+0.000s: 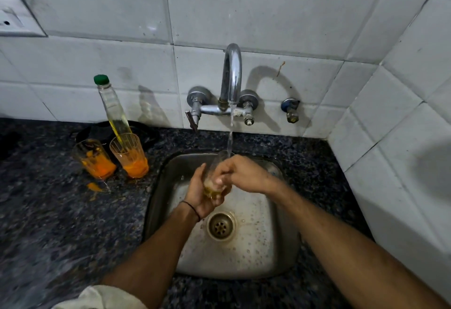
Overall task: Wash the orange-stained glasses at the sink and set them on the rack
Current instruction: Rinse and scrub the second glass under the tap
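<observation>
The left hand (200, 194) clamps the glass (216, 179) over the sink (280, 247) under running tap (231, 77) water; right hand (240, 174) fingers reach inside it. Two stained glasses (129, 156) stand near the sink's left edge.

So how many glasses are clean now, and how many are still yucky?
None looks finished; no rack or clean glass is in view. One glass is being rinsed under the running tap, left hand holding it, right hand rubbing. Two orange-stained glasses wait on the counter.
</observation>
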A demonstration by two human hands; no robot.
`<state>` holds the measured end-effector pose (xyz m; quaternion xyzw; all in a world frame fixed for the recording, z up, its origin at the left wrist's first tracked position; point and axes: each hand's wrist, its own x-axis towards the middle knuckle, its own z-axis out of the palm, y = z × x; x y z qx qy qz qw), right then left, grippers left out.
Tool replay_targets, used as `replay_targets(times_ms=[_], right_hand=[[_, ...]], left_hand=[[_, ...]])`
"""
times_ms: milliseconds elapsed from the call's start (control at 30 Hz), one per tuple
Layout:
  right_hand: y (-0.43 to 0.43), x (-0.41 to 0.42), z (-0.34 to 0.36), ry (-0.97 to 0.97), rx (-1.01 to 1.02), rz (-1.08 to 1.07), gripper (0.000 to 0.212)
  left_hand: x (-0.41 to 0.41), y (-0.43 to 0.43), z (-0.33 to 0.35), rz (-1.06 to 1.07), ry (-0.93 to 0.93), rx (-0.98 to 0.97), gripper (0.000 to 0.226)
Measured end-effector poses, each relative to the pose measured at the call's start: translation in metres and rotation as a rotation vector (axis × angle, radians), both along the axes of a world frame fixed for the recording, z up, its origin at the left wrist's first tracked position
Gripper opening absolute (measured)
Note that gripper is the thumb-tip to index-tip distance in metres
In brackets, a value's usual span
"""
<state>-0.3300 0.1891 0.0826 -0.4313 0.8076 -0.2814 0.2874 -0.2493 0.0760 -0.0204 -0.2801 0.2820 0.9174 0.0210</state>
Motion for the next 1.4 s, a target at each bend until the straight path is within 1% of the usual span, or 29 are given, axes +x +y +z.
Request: replay_targets(times_ms=[33,67,100,133,167,233,300,333,367,400,467,533,567,600,633,700,733,767,833,933,967,1033,1067,1100,1167,1233,1267,1300,1400], right_hand=[[0.000,-0.002,0.001,0.162,0.068,0.126,0.013],[0.000,-0.002,0.002,0.234,0.106,0.185,0.016],[0.000,0.001,0.003,0.228,0.096,0.178,0.019],[-0.002,0.005,0.002,0.182,0.049,0.111,0.022],[-0.005,0.008,0.000,0.129,-0.006,-0.013,0.023],[-0.013,0.016,-0.007,-0.023,-0.086,-0.268,0.014],[-0.020,0.022,-0.012,-0.238,-0.087,-0.372,0.007],[-0.021,0.022,-0.011,-0.303,-0.073,-0.385,0.005],[-0.021,0.020,-0.008,-0.316,-0.065,-0.386,0.005],[-0.020,0.016,-0.004,-0.274,-0.060,-0.361,0.006],[-0.013,0.010,0.005,-0.118,-0.035,-0.219,0.007],[-0.007,0.008,0.012,0.148,0.066,-0.043,0.023],[-0.006,0.008,0.012,0.271,0.107,-0.008,0.029],[-0.005,0.009,0.010,0.310,0.113,-0.032,0.030],[-0.006,0.011,0.009,0.316,0.096,-0.055,0.024],[-0.010,0.014,0.003,0.138,0.026,-0.194,0.012],[-0.012,0.016,0.002,0.040,0.019,-0.273,0.008],[-0.015,0.017,-0.001,-0.010,0.018,-0.326,0.006],[-0.016,0.015,-0.004,0.024,0.025,-0.305,0.002],[-0.009,0.018,-0.002,0.026,0.069,-0.110,0.013],[-0.007,0.018,-0.004,0.066,0.097,-0.047,0.014],[-0.005,0.022,-0.005,0.186,0.127,-0.012,0.016],[-0.006,0.023,-0.007,0.182,0.105,-0.058,0.017],[-0.009,0.025,-0.009,0.122,0.066,-0.139,0.017],[-0.016,0.027,-0.010,-0.035,0.015,-0.313,0.011],[-0.019,0.026,-0.007,-0.204,0.029,-0.380,0.008],[-0.018,0.026,-0.005,-0.233,0.044,-0.369,0.010],[-0.018,0.024,-0.003,-0.209,0.041,-0.339,0.011],[-0.011,0.020,-0.005,0.023,0.044,-0.131,0.012]], left_hand=[[0.000,-0.003,0.001,-0.084,-0.024,0.015,0.062],[-0.002,-0.005,0.002,-0.132,-0.051,0.008,0.063],[-0.004,-0.006,0.002,-0.128,-0.063,-0.007,0.058],[-0.007,-0.003,0.004,-0.083,-0.052,-0.023,0.048],[-0.010,0.000,0.004,-0.001,-0.026,-0.042,0.039],[-0.012,0.006,0.002,0.189,0.030,-0.074,0.038],[-0.013,0.010,-0.001,0.269,0.100,-0.118,0.033],[-0.011,0.012,0.000,0.276,0.116,-0.135,0.029],[-0.009,0.013,0.000,0.278,0.104,-0.142,0.027],[-0.007,0.014,0.001,0.272,0.081,-0.118,0.029],[-0.005,0.013,0.005,0.200,0.026,-0.038,0.038],[-0.005,0.010,0.005,0.041,0.001,-0.001,0.054],[-0.005,0.008,0.005,-0.017,0.010,0.002,0.056],[-0.007,0.007,0.006,-0.024,0.031,0.008,0.052],[-0.008,0.007,0.006,0.015,0.063,0.014,0.045],[-0.008,0.010,0.006,0.130,0.132,0.026,0.036],[-0.007,0.013,0.005,0.159,0.153,0.034,0.035],[-0.005,0.015,0.005,0.166,0.154,0.044,0.034],[-0.003,0.015,0.003,0.144,0.082,0.077,0.034],[-0.001,0.009,0.002,0.022,-0.033,0.132,0.041],[0.000,0.009,0.002,-0.036,-0.054,0.134,0.040],[0.000,0.009,0.001,-0.073,-0.065,0.123,0.026],[0.000,0.010,-0.001,-0.031,-0.048,0.095,0.020],[0.000,0.010,-0.003,0.040,-0.014,0.065,0.019],[-0.001,0.010,-0.006,0.157,0.085,0.042,0.026],[0.002,0.010,-0.005,0.158,0.157,0.027,0.025],[0.004,0.009,-0.005,0.134,0.146,0.013,0.024],[0.005,0.007,-0.005,0.096,0.110,0.004,0.026],[0.009,0.002,0.000,-0.085,-0.006,0.062,0.045]])
